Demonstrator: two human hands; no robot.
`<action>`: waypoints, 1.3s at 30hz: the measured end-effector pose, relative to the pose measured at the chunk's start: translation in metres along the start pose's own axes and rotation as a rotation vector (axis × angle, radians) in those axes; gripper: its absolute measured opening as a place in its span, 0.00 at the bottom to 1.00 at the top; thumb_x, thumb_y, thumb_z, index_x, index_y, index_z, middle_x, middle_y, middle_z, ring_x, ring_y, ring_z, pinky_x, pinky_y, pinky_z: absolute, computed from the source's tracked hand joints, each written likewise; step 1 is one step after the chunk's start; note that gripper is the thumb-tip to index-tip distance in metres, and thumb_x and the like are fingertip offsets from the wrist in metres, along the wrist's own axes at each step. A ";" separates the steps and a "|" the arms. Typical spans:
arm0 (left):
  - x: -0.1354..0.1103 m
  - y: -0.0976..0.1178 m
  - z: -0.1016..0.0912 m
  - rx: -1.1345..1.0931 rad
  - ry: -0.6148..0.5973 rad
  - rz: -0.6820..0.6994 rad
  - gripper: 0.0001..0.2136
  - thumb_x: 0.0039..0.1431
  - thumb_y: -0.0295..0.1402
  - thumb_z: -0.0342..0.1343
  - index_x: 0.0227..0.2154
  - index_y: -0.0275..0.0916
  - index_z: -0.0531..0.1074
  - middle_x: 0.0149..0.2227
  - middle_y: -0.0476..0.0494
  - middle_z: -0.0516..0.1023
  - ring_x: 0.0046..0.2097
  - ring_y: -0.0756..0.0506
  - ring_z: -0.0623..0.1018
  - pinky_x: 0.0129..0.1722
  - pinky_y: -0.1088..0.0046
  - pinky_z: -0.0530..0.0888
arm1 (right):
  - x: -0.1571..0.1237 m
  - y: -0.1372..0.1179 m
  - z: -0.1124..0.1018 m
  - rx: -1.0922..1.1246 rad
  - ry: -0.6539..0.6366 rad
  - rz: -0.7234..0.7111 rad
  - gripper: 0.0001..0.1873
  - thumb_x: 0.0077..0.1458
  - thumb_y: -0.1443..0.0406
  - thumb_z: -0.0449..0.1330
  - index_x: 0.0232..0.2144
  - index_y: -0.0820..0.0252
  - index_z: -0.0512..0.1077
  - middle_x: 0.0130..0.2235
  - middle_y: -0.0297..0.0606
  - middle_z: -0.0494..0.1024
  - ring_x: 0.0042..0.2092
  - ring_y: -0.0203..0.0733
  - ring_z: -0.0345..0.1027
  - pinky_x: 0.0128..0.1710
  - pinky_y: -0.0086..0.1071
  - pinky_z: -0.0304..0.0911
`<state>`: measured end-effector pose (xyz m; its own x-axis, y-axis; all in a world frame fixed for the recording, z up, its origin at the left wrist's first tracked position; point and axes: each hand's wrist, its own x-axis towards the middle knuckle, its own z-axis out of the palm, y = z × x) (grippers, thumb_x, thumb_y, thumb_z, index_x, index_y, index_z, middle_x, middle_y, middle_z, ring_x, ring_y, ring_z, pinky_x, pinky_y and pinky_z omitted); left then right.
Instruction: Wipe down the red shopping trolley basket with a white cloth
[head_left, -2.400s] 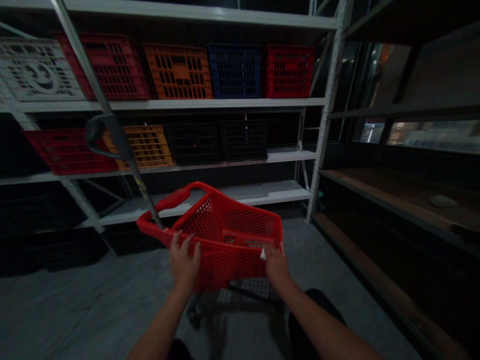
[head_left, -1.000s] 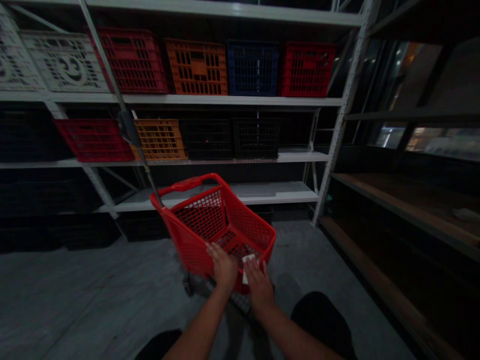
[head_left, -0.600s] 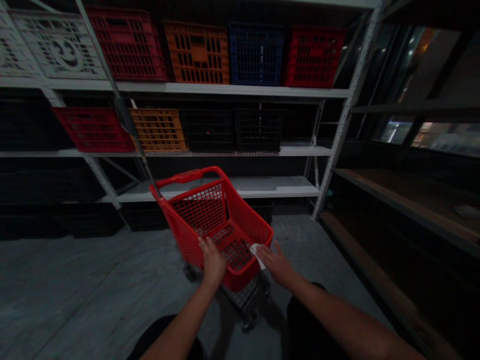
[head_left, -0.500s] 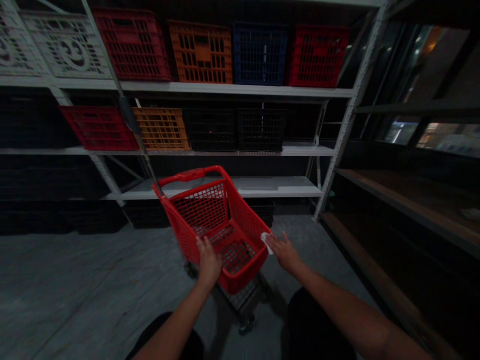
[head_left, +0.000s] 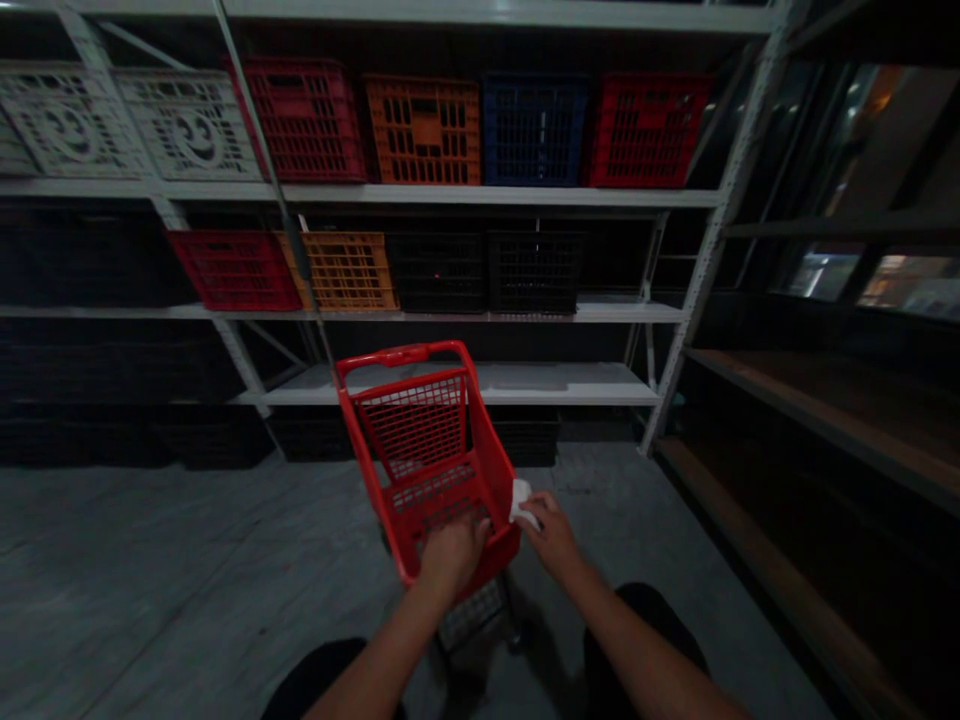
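Observation:
A small red plastic shopping cart (head_left: 420,440) stands on the grey floor in front of me, its handle on the far side. My left hand (head_left: 452,552) grips the cart's near rim, fingers curled over the edge. My right hand (head_left: 551,535) is closed on a small white cloth (head_left: 519,499) and presses it against the cart's right outer wall. A long thin pole (head_left: 281,205) rises slanting from the cart's far left corner toward the upper left.
Metal shelving (head_left: 480,195) across the back holds white, red, orange, blue and black crates. A dark wooden rack (head_left: 817,410) runs along the right. Black crates (head_left: 135,440) sit low at the left. My dark-trousered knees show at the bottom.
The cart has turned so its length now points away from me. My left hand moved to the near rim. My right hand with the cloth slid along the right wall.

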<state>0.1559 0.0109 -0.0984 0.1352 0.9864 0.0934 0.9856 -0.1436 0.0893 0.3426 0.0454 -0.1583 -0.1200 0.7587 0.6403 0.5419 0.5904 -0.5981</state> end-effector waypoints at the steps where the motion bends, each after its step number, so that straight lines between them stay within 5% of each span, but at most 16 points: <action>1: -0.002 0.008 0.002 -0.004 -0.045 0.017 0.25 0.62 0.42 0.32 0.39 0.32 0.72 0.35 0.31 0.77 0.39 0.40 0.77 0.40 0.61 0.71 | -0.004 -0.002 0.003 0.022 0.006 -0.001 0.12 0.51 0.66 0.55 0.37 0.59 0.74 0.39 0.41 0.70 0.41 0.41 0.68 0.40 0.31 0.66; 5: -0.006 0.019 0.008 0.020 -0.077 0.085 0.28 0.62 0.43 0.30 0.33 0.31 0.74 0.31 0.30 0.77 0.36 0.38 0.77 0.35 0.61 0.71 | -0.003 0.000 0.007 0.064 0.008 0.016 0.12 0.52 0.67 0.52 0.33 0.59 0.75 0.33 0.39 0.71 0.36 0.40 0.69 0.35 0.30 0.66; 10: -0.013 0.015 0.005 0.038 -0.093 0.100 0.26 0.62 0.42 0.31 0.34 0.33 0.74 0.31 0.32 0.78 0.35 0.41 0.78 0.35 0.65 0.71 | 0.038 0.004 0.011 -0.043 -0.038 0.053 0.12 0.48 0.72 0.52 0.26 0.59 0.75 0.28 0.36 0.72 0.32 0.38 0.67 0.31 0.28 0.64; 17: -0.023 0.016 0.000 0.030 -0.123 0.120 0.29 0.61 0.42 0.28 0.32 0.34 0.75 0.31 0.33 0.78 0.35 0.40 0.78 0.35 0.64 0.71 | 0.089 0.004 0.023 -0.085 -0.055 0.061 0.15 0.48 0.74 0.50 0.28 0.60 0.76 0.35 0.38 0.76 0.36 0.37 0.70 0.37 0.28 0.65; 21: -0.028 0.008 -0.003 0.038 -0.165 0.083 0.30 0.61 0.44 0.28 0.32 0.33 0.76 0.31 0.31 0.78 0.35 0.40 0.78 0.35 0.64 0.71 | 0.046 0.004 0.021 -0.075 -0.104 -0.051 0.18 0.50 0.73 0.49 0.38 0.57 0.74 0.47 0.39 0.74 0.47 0.41 0.68 0.46 0.36 0.65; 25: -0.034 -0.005 -0.002 0.024 -0.142 0.118 0.30 0.61 0.45 0.29 0.31 0.35 0.76 0.30 0.33 0.79 0.35 0.41 0.78 0.35 0.66 0.71 | -0.022 -0.005 0.004 -0.128 -0.208 -0.259 0.21 0.55 0.71 0.47 0.49 0.58 0.67 0.55 0.41 0.66 0.58 0.40 0.55 0.53 0.41 0.59; 28: -0.038 -0.016 0.000 0.014 -0.093 0.178 0.29 0.61 0.45 0.29 0.30 0.38 0.75 0.30 0.37 0.79 0.34 0.42 0.78 0.34 0.67 0.71 | -0.043 -0.012 -0.011 -0.189 -0.333 -0.349 0.21 0.58 0.71 0.46 0.53 0.55 0.63 0.56 0.37 0.64 0.61 0.38 0.48 0.57 0.42 0.53; 32: -0.042 -0.027 -0.001 0.045 -0.094 0.225 0.28 0.61 0.45 0.29 0.29 0.39 0.75 0.29 0.38 0.79 0.33 0.42 0.78 0.33 0.68 0.70 | -0.007 -0.010 -0.012 -0.254 -0.415 -0.380 0.19 0.59 0.71 0.47 0.50 0.52 0.66 0.55 0.35 0.66 0.61 0.37 0.48 0.58 0.42 0.50; 36: -0.045 -0.036 -0.006 0.080 -0.093 0.271 0.29 0.61 0.44 0.28 0.29 0.37 0.75 0.29 0.38 0.79 0.33 0.43 0.78 0.35 0.69 0.70 | 0.053 0.001 0.009 -0.304 -0.362 -0.309 0.19 0.56 0.72 0.51 0.50 0.57 0.67 0.53 0.40 0.69 0.58 0.41 0.55 0.55 0.42 0.54; 39: -0.048 -0.043 -0.008 0.093 -0.095 0.271 0.30 0.61 0.46 0.28 0.28 0.37 0.75 0.29 0.38 0.78 0.34 0.43 0.78 0.35 0.68 0.70 | 0.066 0.003 0.022 -0.314 -0.281 -0.263 0.16 0.56 0.71 0.51 0.47 0.60 0.70 0.51 0.42 0.70 0.57 0.44 0.56 0.55 0.43 0.56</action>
<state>0.1067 -0.0310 -0.0985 0.3991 0.9169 0.0075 0.9168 -0.3989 -0.0174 0.3182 0.1033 -0.1282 -0.4827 0.6653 0.5696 0.6824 0.6933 -0.2316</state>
